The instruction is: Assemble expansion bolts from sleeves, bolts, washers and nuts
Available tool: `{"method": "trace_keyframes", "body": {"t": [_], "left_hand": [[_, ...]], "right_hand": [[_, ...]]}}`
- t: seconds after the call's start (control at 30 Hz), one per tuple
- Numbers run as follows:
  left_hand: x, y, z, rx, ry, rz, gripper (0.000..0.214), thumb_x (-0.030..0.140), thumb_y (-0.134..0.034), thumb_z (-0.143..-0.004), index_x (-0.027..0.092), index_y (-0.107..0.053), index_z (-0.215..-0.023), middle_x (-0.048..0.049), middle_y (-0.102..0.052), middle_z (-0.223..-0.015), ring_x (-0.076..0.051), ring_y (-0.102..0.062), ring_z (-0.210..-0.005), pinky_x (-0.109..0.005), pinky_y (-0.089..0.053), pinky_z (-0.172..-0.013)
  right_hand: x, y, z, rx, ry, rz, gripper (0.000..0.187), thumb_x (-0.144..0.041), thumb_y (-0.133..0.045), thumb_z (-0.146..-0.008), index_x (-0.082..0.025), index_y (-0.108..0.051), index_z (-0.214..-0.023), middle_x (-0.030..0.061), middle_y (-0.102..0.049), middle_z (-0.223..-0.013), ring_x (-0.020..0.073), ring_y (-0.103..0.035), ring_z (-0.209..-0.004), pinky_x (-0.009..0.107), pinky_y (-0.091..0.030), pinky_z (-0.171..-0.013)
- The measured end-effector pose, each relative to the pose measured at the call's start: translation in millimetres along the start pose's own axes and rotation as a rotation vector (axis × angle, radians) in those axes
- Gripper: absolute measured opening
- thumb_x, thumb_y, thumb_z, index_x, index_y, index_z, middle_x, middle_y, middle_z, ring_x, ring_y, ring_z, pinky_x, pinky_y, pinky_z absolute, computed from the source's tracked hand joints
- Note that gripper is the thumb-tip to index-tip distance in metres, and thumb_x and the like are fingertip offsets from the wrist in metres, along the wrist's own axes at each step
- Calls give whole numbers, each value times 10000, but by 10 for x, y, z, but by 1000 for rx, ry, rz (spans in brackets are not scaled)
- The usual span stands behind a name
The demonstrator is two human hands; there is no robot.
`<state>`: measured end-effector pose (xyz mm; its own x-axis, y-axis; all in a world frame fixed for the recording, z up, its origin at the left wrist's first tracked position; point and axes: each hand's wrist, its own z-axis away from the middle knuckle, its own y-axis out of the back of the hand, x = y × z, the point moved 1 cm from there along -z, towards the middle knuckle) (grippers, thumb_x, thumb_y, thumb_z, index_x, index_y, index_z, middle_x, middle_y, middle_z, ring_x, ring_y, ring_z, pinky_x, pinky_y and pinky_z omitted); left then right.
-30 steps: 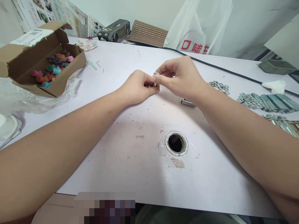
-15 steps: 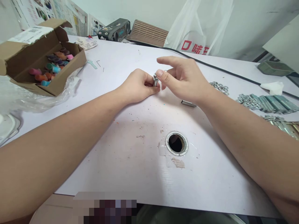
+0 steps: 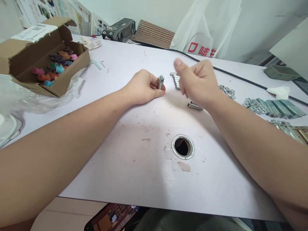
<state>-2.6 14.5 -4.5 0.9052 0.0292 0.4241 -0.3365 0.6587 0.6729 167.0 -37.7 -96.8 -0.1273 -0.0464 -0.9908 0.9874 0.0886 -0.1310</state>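
Observation:
My left hand (image 3: 144, 86) rests on the white table, its thumb and fingers closed around a small silver expansion bolt (image 3: 160, 82). The bolt stands upright, with a nut and washer at its top; its lower end meets the fingertips. To the right, my right hand (image 3: 201, 80) is raised off the bolt, slightly blurred. Its thumb sticks up apart from the half-curled fingers, and nothing shows in it. Behind that hand lies a row of metal sleeves (image 3: 176, 80), partly hidden. Two loose metal sleeves (image 3: 195, 106) lie below the hand.
Washers or nuts (image 3: 226, 92) and long zinc-coloured sleeves (image 3: 285, 107) lie at right. A metal-rimmed hole (image 3: 183, 147) opens in the table (image 3: 134, 166). At left stands a cardboard box (image 3: 79, 61) with coloured pieces. A black cable (image 3: 237, 75) crosses the back; a phone (image 3: 113, 216) is below the edge.
My right hand has drawn away from the bolt's top to the right and its fingers have curled, uncovering the nut and the row of sleeves. My left hand keeps its hold.

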Motion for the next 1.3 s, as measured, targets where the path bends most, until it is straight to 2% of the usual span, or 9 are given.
{"method": "trace_keyframes", "body": {"t": [0.1,0.27,0.43,0.67,0.83,0.97,1.1,1.2,1.3], "left_hand": [[-18,0,-15,-17,9,33,110,208,-813,-814,164,-854,-905,-41,-816,-867,-158,-670,-769,-332,-527,-781],[-3,4,-6,-5,4,-24,80,228,-840,-785,156,-826,-816,-29,-762,-747,-165,-643,-730,-323,-517,-726],[17,2,9,-15,15,27,130,220,-834,-798,163,-856,-913,-37,-822,-884,-153,-668,-780,-312,-527,-758],[23,2,5,-1,-21,-31,87,246,-864,-766,179,-815,-793,-22,-760,-758,-183,-649,-783,-338,-526,-756],[15,-13,11,-2,-17,-8,131,262,-873,-747,172,-825,-829,-29,-756,-767,-197,-662,-806,-344,-524,-751],[-14,-32,9,15,-12,11,100,235,-869,-757,180,-792,-791,-10,-717,-735,-195,-656,-810,-352,-515,-768],[-25,-50,21,-5,-60,9,88,241,-835,-789,180,-782,-826,-8,-707,-745,-199,-667,-829,-355,-511,-786],[-4,-51,52,-48,-88,59,298,294,-877,-771,164,-811,-1032,-58,-787,-916,-210,-709,-897,-356,-543,-825],[5,-49,73,-61,-70,71,531,355,-924,-747,164,-792,-1225,-123,-821,-1089,-225,-740,-981,-363,-578,-889]], "right_hand": [[3,17,11,105,6,-25,755,-761,-578,-1071,-236,-491,-534,1,-375,-433,106,-338,-439,347,-383,-524],[-36,-87,8,-85,-41,-133,469,-660,-718,-1039,-209,-707,-912,-13,-559,-564,171,-655,-622,308,-487,-612],[-61,-23,43,167,22,6,777,-614,-606,-1114,-223,-465,-456,10,-371,-410,105,-342,-429,340,-339,-508],[-83,-152,17,-22,-68,-60,138,-354,-737,-1027,-217,-733,-1035,-27,-615,-607,171,-617,-540,348,-547,-621],[-173,-112,44,113,3,143,538,-268,-666,-1034,-236,-453,-541,-33,-304,-476,126,-414,-496,372,-487,-641],[-92,-113,46,59,-78,147,149,-270,-757,-973,-208,-703,-849,-29,-538,-542,165,-538,-544,371,-469,-660],[-91,-165,8,-34,-11,194,261,-460,-815,-975,-212,-746,-931,-7,-598,-564,179,-559,-560,363,-462,-657],[-222,58,34,36,-51,274,278,-469,-783,-997,-219,-745,-882,16,-629,-572,156,-521,-502,360,-425,-573],[-229,732,258,156,-208,488,455,-641,-719,-1009,-245,-734,-784,35,-579,-517,130,-458,-416,369,-335,-476]]}}
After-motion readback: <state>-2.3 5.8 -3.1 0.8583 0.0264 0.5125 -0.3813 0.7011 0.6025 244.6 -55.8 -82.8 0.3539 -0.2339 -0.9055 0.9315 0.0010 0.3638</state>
